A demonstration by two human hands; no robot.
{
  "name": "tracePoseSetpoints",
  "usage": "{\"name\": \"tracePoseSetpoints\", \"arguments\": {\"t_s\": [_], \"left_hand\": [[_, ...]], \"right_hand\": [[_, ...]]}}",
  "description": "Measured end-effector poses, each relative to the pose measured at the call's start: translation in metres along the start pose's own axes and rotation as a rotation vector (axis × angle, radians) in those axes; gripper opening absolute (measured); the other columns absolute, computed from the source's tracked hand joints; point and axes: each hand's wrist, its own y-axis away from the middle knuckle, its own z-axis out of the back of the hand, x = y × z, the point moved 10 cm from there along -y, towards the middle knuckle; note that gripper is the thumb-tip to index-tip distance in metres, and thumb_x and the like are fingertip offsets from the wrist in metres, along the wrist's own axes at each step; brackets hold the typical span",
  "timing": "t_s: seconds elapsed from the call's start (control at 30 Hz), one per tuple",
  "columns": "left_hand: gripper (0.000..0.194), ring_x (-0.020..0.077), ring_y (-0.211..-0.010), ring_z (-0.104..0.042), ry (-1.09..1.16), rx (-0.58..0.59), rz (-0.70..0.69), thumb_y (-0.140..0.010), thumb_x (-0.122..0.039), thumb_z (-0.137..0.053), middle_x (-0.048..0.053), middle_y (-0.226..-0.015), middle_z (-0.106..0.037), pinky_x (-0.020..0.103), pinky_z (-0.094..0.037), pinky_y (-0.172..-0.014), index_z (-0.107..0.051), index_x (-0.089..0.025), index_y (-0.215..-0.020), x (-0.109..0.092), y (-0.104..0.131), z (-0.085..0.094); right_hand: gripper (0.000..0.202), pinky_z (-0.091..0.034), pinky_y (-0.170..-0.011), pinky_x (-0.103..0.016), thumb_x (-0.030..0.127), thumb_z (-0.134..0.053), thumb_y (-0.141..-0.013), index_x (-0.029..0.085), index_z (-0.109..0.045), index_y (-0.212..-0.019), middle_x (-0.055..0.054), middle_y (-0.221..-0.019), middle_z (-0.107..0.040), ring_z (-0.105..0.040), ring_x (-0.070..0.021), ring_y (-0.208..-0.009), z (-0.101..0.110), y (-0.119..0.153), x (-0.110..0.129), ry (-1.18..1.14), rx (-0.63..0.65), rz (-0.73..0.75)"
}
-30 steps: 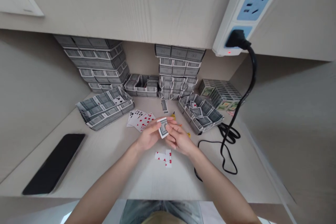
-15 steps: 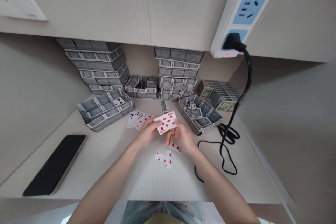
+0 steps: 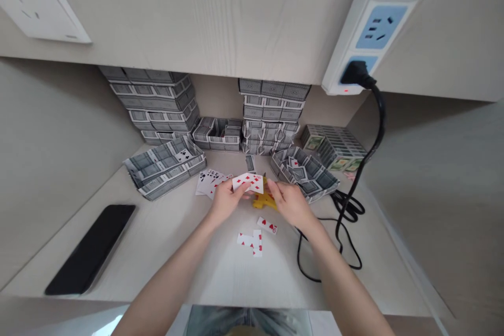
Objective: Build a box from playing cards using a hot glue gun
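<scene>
Hands (image 3: pixel 225 201) over pale desktop (image 3: pixel 161 226) — grey walls (image 3: pixel 51 131)

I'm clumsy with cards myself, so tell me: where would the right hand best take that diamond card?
Probably take the diamond card by its right edge, coming from the right, thumb on the face and fingers behind. The left hand holds it from the lower left, while its thin right edge sticks out toward the right hand.
</scene>
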Motion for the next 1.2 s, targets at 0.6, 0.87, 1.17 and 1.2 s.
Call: {"name": "tracePoseSetpoints", "arguments": {"t_s": [0.6,0.87,1.17,1.2], "left_hand": [[0.022,0.0156,-0.056,-0.049,-0.7,-0.348,-0.19,-0.086,-0.032,-0.032,0.001,-0.06,-0.052,0.026,-0.034,-0.053,-0.043,-0.019,-0.072,-0.005,-0.008,0.039],[0.022,0.0147,-0.056,-0.048,-0.797,-0.294,-0.207,-0.087,-0.032,-0.033,-0.001,-0.06,-0.05,0.024,-0.031,-0.052,-0.039,-0.021,-0.069,-0.007,-0.007,0.032],[0.025,0.0132,-0.054,-0.044,-0.775,-0.253,-0.326,-0.087,-0.031,-0.031,-0.001,-0.058,-0.045,0.023,-0.03,-0.053,-0.037,-0.02,-0.065,-0.015,0.002,0.018],[0.025,0.0132,-0.054,-0.044,-0.776,-0.249,-0.334,-0.087,-0.031,-0.031,-0.001,-0.058,-0.045,0.023,-0.03,-0.053,-0.037,-0.02,-0.065,-0.016,0.002,0.016]], "right_hand": [[0.025,-0.04,-0.074,-0.03,0.012,-0.053,-0.068,0.017,-0.055,-0.092,-0.009,-0.09,-0.06,-0.053,-0.0229,-0.085,-0.015,0.017,-0.031,0.242,-0.118,-0.116],[0.026,-0.041,-0.056,-0.024,0.042,-0.056,-0.075,0.017,-0.059,-0.069,-0.002,-0.064,-0.06,-0.053,-0.0143,-0.058,-0.006,0.024,-0.034,-0.242,-0.225,-0.076],[0.027,-0.041,-0.05,-0.023,0.042,-0.059,-0.072,0.015,-0.063,-0.07,-0.002,-0.06,-0.059,-0.052,-0.014,-0.055,-0.026,0.026,-0.048,-0.428,-0.169,-0.194],[0.026,-0.041,-0.05,-0.023,0.041,-0.059,-0.072,0.015,-0.063,-0.071,-0.002,-0.06,-0.06,-0.052,-0.014,-0.055,-0.026,0.026,-0.048,-0.442,-0.173,-0.193]]}}
